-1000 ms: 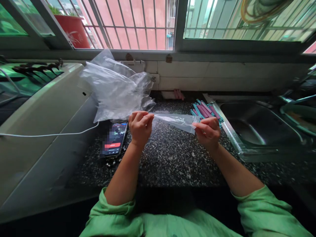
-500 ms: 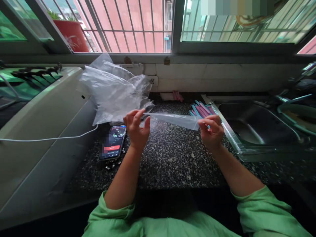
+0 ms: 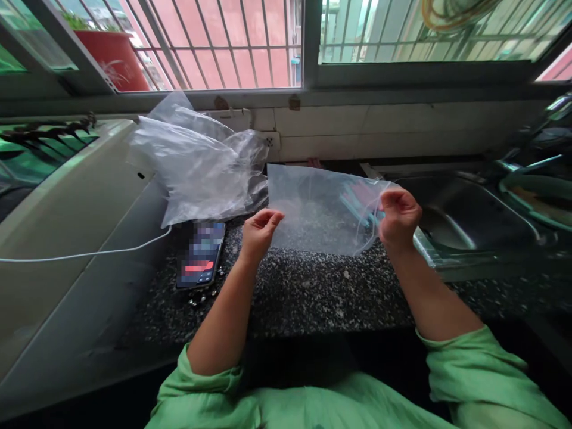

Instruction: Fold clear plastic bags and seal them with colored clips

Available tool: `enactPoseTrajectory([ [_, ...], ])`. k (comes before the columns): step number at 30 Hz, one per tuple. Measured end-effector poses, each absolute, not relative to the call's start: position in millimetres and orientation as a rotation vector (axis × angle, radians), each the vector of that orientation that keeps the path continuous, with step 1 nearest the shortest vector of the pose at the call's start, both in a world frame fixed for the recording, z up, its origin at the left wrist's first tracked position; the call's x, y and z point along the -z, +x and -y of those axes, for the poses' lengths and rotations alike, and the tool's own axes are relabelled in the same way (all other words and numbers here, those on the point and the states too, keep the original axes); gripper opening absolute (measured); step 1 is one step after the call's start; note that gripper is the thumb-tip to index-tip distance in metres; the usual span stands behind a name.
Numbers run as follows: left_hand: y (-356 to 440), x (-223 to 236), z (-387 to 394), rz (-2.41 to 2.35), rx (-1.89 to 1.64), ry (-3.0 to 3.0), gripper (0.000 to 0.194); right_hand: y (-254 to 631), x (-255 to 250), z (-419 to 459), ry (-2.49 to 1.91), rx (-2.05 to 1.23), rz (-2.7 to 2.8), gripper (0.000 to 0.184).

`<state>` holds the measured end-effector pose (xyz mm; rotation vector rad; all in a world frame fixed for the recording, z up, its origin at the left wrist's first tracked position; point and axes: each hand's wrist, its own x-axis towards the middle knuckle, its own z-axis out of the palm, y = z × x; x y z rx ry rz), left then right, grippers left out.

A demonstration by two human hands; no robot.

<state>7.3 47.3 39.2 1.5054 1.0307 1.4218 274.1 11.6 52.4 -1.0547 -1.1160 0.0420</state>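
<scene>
A clear plastic bag point(image 3: 313, 208) is held up flat above the dark speckled counter point(image 3: 304, 292), stretched between both hands. My left hand point(image 3: 259, 233) pinches its left edge between thumb and fingers. On the right, my right hand point(image 3: 400, 217) is closed on the other edge, near a curved band in the plastic. Through the bag show blue and pink sticks point(image 3: 360, 202), blurred by the film; I cannot tell exactly what they are. A heap of crumpled clear plastic bags point(image 3: 201, 161) stands to the left, behind my left hand.
A phone point(image 3: 201, 256) lies left of my left forearm, with small shiny bits beside it. A white cable point(image 3: 89, 256) runs across the left side. The steel sink point(image 3: 469, 220) is at the right, a stove point(image 3: 58, 173) at the left. A barred window point(image 3: 214, 47) is behind.
The bag has turned from nearly edge-on to broad and flat, facing me. My left hand's spread fingers have closed on its edge, and my right hand has risen slightly.
</scene>
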Motion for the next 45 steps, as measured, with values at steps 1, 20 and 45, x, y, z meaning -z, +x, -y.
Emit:
enactPoseTrajectory([
  [1, 8.4, -39.6, -46.5, -1.03, -1.434, 1.461, 0.033, 274.2, -50.6, -12.8, -1.05, -0.073, 1.12, 0.027],
  [20, 0.7, -37.2, -63.2, -1.252, -1.612, 1.101, 0.017, 256.3, -5.3, -25.5, -1.425, -0.294, 1.61, 0.034],
  [45, -5.0, -30.6, -58.4, -1.554, -0.503, 1.622, 0.026, 293.1, -29.5, -25.8, -1.99, -0.618, 1.687, 0.021],
])
